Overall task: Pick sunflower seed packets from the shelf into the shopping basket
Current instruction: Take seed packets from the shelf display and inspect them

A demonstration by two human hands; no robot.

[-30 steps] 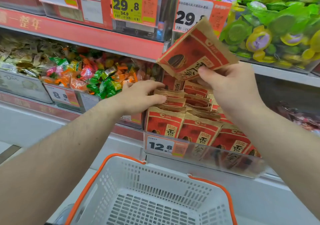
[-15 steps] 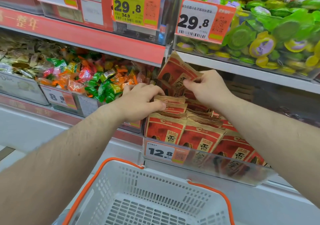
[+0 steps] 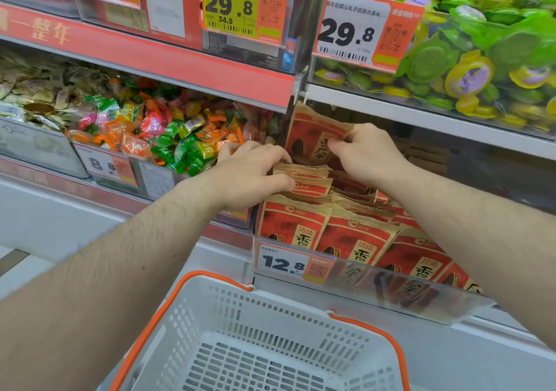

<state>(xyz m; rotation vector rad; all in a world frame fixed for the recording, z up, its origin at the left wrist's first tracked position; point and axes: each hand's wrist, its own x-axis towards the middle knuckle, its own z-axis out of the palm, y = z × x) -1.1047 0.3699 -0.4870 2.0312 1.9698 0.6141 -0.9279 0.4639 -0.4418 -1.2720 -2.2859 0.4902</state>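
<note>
Behind a clear, glare-smeared bin front (image 3: 391, 294), stacked sunflower seed packets (image 3: 355, 240) of crinkled red-and-kraft paper are partly hidden by both forearms. Right hand (image 3: 368, 156) pinches one raised packet (image 3: 310, 138) at the stack's back, tilted; left hand (image 3: 249, 177) rests curled fingers on packet tops. Below, white perforated plastic basket (image 3: 210, 315), orange-rimmed, cut off at the frame edge.

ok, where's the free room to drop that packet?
Free: the basket floor inside its orange rim, below the 12.8 tag. Crowded: the seed packet bin, where the left hand rests and the right hand pinches a raised packet.
</note>
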